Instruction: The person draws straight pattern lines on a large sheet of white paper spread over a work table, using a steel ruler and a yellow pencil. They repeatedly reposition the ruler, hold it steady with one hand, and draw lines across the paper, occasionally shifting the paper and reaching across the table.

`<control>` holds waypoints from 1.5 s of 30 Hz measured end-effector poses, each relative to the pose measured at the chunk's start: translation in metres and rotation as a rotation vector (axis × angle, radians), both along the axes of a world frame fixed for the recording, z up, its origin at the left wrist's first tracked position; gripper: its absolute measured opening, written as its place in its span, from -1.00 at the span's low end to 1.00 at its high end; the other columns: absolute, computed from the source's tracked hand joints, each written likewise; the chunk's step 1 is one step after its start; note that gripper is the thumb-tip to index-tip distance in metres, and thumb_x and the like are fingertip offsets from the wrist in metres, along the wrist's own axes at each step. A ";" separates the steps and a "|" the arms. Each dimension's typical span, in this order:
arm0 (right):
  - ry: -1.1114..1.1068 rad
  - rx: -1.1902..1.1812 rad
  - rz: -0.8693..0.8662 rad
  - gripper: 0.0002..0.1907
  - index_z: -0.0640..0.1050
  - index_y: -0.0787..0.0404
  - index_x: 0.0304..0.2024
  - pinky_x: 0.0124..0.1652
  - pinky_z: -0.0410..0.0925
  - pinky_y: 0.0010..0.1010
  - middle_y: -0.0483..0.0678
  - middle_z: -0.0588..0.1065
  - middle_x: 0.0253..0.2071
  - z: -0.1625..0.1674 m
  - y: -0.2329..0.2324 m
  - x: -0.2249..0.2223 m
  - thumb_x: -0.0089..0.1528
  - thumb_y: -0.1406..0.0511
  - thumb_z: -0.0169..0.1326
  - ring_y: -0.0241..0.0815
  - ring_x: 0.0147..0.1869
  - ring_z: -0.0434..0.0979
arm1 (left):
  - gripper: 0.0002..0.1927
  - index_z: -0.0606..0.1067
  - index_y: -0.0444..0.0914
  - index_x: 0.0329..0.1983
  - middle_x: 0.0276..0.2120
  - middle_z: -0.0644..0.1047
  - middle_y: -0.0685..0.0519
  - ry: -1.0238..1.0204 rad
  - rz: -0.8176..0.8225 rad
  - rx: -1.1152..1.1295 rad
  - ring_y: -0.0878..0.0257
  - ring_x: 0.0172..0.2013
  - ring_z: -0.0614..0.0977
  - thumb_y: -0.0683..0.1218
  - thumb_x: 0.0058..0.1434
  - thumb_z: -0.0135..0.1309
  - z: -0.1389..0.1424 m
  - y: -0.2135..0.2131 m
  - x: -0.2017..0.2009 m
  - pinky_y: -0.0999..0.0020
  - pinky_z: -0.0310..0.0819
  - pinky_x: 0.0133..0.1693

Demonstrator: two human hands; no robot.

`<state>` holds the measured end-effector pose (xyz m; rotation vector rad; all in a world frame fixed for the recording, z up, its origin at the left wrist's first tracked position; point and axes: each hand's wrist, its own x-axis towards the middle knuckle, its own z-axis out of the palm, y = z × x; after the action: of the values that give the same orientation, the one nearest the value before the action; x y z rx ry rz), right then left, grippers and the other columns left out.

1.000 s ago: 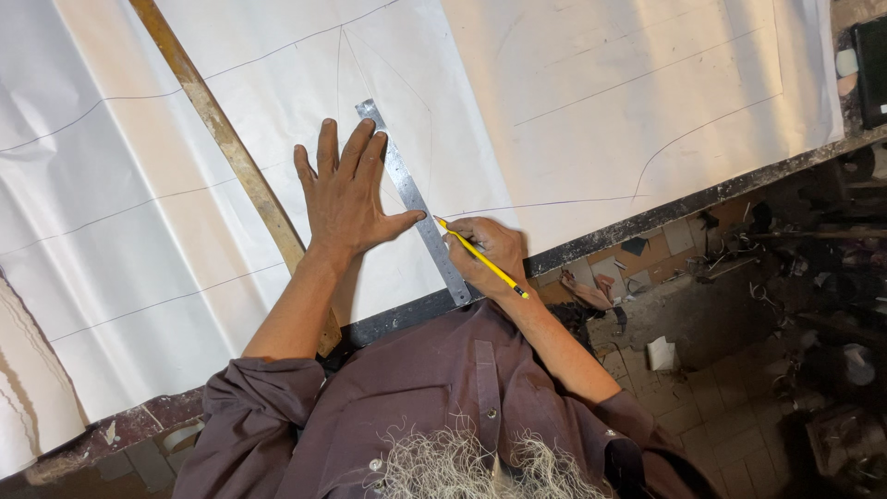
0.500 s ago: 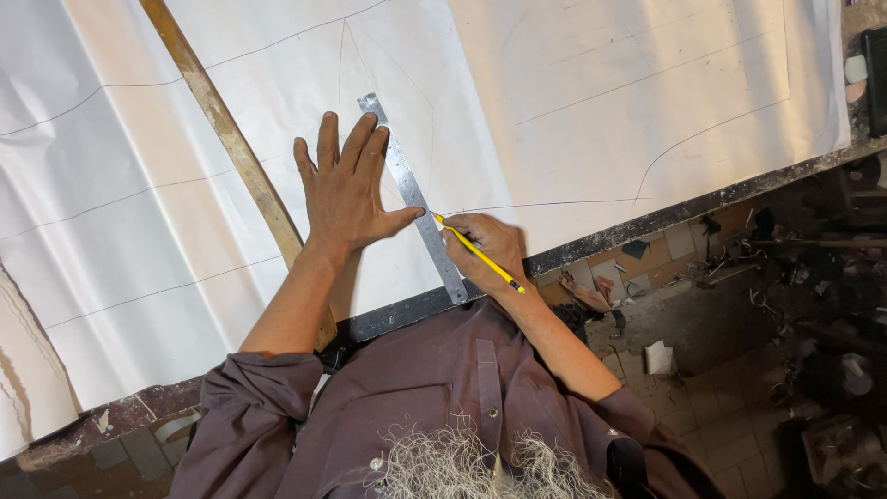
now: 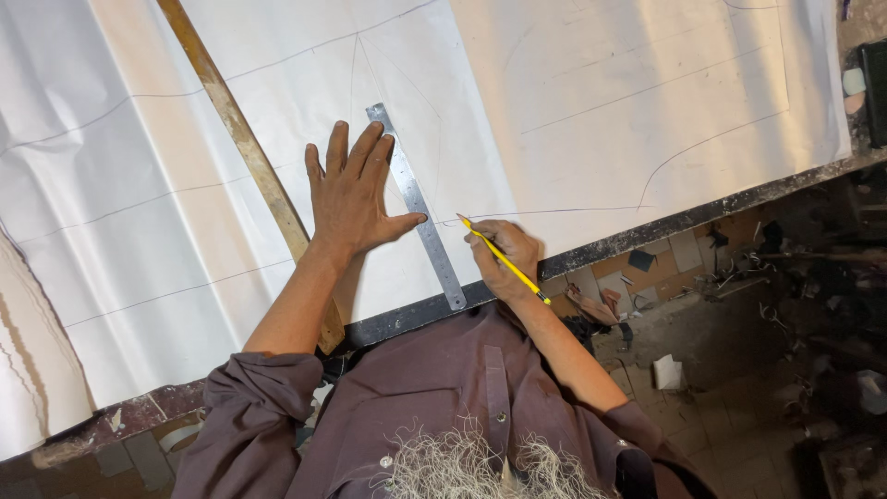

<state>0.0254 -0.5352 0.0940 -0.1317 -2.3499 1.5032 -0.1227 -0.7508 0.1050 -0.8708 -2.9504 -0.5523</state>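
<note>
The left hand lies flat and open on a wide sheet of white paper, fingers spread, its thumb pressing against the edge of a metal ruler. The ruler is a long, thin strip of dull grey steel with fine markings along it; it runs at a slant from the middle of the paper down to the near edge of the tabletop, where its end just overhangs the paper. The right hand is closed around a yellow pencil, gripping it between fingers and thumb, with the dark tip touching the paper just beside the ruler's right edge, close to the near edge of the tabletop.

The paper is creased and slightly wrinkled, marked with faint pencil lines, some straight and some curved, and it covers nearly the whole tabletop. To the left of the left hand a long wooden stick, flat, worn and pale brown, lies slanted across the paper, reaching from the far edge to the near edge. The tabletop's near edge is dark and chipped. The person wears a dull purple shirt with rolled sleeves. No containers are visible.
</note>
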 end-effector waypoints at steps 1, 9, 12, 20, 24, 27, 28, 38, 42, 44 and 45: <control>0.017 -0.017 -0.001 -0.88 0.56 0.35 -0.16 -0.20 0.50 -0.46 0.01 0.64 -0.31 -0.003 0.001 0.000 0.27 0.41 0.14 -0.24 -0.25 0.67 | 0.24 0.33 -0.17 0.43 0.48 0.18 0.08 -0.005 0.005 -0.016 -0.09 0.50 -0.10 0.57 -0.24 0.25 0.001 -0.004 -0.003 -0.41 -0.44 0.35; 0.056 0.021 -0.009 -0.88 0.56 0.35 -0.16 -0.17 0.49 -0.47 0.02 0.64 -0.34 -0.013 0.005 0.001 0.29 0.40 0.14 -0.27 -0.24 0.66 | 0.28 0.27 -0.10 0.47 0.50 0.12 0.13 -0.029 -0.053 -0.090 -0.12 0.50 -0.14 0.57 -0.29 0.26 0.007 -0.019 -0.018 -0.51 -0.46 0.32; 0.038 -0.014 -0.010 -0.87 0.56 0.36 -0.15 -0.19 0.49 -0.48 0.03 0.63 -0.33 -0.012 0.005 0.000 0.29 0.39 0.13 -0.27 -0.24 0.67 | 0.28 0.27 -0.04 0.47 0.50 0.11 0.19 -0.048 -0.082 -0.130 -0.14 0.49 -0.14 0.58 -0.32 0.26 0.007 -0.017 -0.019 -0.60 -0.49 0.28; -0.002 -0.008 -0.006 -0.86 0.55 0.37 -0.15 -0.20 0.50 -0.49 0.03 0.63 -0.32 -0.012 0.003 -0.002 0.31 0.38 0.13 -0.28 -0.24 0.67 | 0.28 0.23 0.04 0.50 0.52 0.08 0.27 -0.015 -0.121 -0.135 -0.09 0.50 -0.17 0.61 -0.32 0.22 -0.001 -0.020 -0.023 -0.61 -0.50 0.28; 0.003 0.000 -0.004 -0.86 0.56 0.38 -0.15 -0.19 0.49 -0.48 0.05 0.64 -0.32 -0.013 0.000 -0.001 0.31 0.38 0.14 -0.27 -0.24 0.66 | 0.29 0.20 0.07 0.52 0.53 0.06 0.28 -0.028 -0.120 -0.119 -0.08 0.50 -0.19 0.63 -0.30 0.20 -0.006 -0.025 -0.023 -0.61 -0.51 0.30; -0.001 -0.008 -0.002 -0.86 0.55 0.39 -0.15 -0.19 0.50 -0.48 0.06 0.63 -0.32 -0.014 -0.002 0.000 0.32 0.38 0.12 -0.26 -0.23 0.67 | 0.30 0.20 0.06 0.53 0.53 0.06 0.27 -0.020 -0.124 -0.123 -0.08 0.51 -0.19 0.64 -0.29 0.19 -0.009 -0.027 -0.024 -0.61 -0.52 0.29; 0.003 -0.012 0.003 -0.86 0.55 0.39 -0.15 -0.18 0.50 -0.48 0.06 0.63 -0.31 -0.014 -0.003 -0.001 0.32 0.39 0.11 -0.26 -0.22 0.68 | 0.30 0.20 0.06 0.53 0.54 0.07 0.27 -0.021 -0.123 -0.123 -0.08 0.51 -0.19 0.65 -0.29 0.19 -0.009 -0.028 -0.024 -0.61 -0.52 0.29; 0.013 -0.010 0.003 -0.88 0.55 0.40 -0.15 -0.18 0.51 -0.48 0.07 0.63 -0.32 -0.010 -0.006 -0.001 0.31 0.41 0.11 -0.23 -0.22 0.69 | 0.34 0.29 0.02 0.48 0.52 0.12 0.24 0.003 -0.097 -0.067 -0.06 0.51 -0.16 0.72 -0.36 0.16 -0.016 -0.028 -0.023 -0.59 -0.52 0.31; 0.025 -0.014 0.014 -0.88 0.55 0.40 -0.14 -0.18 0.51 -0.47 0.08 0.63 -0.31 -0.008 -0.007 -0.001 0.30 0.43 0.10 -0.22 -0.21 0.69 | 0.33 0.32 0.01 0.47 0.51 0.15 0.23 0.015 -0.102 -0.049 -0.08 0.50 -0.13 0.69 -0.38 0.20 -0.016 -0.028 -0.023 -0.59 -0.52 0.30; 0.022 -0.012 0.011 -0.88 0.55 0.40 -0.14 -0.18 0.50 -0.47 0.07 0.63 -0.32 -0.009 -0.007 -0.001 0.29 0.44 0.10 -0.22 -0.23 0.68 | 0.32 0.33 0.00 0.46 0.51 0.16 0.23 0.017 -0.103 -0.049 -0.09 0.50 -0.12 0.68 -0.37 0.22 -0.015 -0.028 -0.022 -0.60 -0.52 0.29; 0.021 -0.011 0.008 -0.88 0.56 0.39 -0.15 -0.18 0.50 -0.47 0.07 0.63 -0.32 -0.009 -0.007 -0.001 0.29 0.44 0.10 -0.23 -0.23 0.68 | 0.32 0.34 -0.01 0.46 0.51 0.16 0.22 0.021 -0.105 -0.043 -0.09 0.50 -0.12 0.69 -0.37 0.23 -0.015 -0.028 -0.022 -0.60 -0.52 0.29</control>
<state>0.0239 -0.5420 0.0849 -0.1085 -2.3290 1.5143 -0.1450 -0.7790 0.0900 -1.0341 -2.9216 -0.4821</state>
